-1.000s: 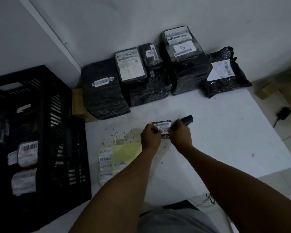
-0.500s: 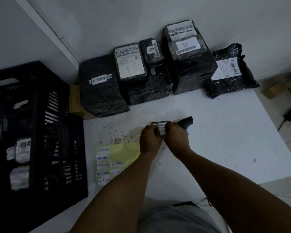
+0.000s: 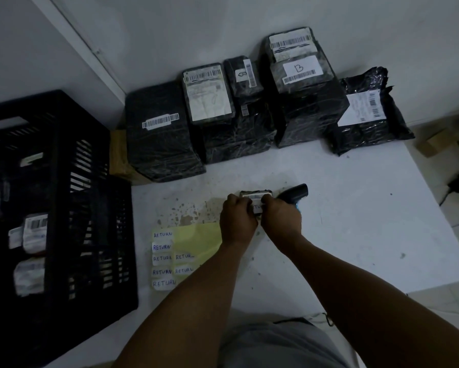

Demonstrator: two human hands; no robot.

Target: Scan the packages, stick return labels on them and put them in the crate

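Left of the bench (image 3: 355,208), crate (image 3: 58,197); label sheet (image 3: 175,257) beside it. Left hand (image 3: 237,221) and right hand (image 3: 281,219) pinch the small package (image 3: 255,195) mid-bench: smooth the return label (image 3: 257,207) flat, barcode uncovered.
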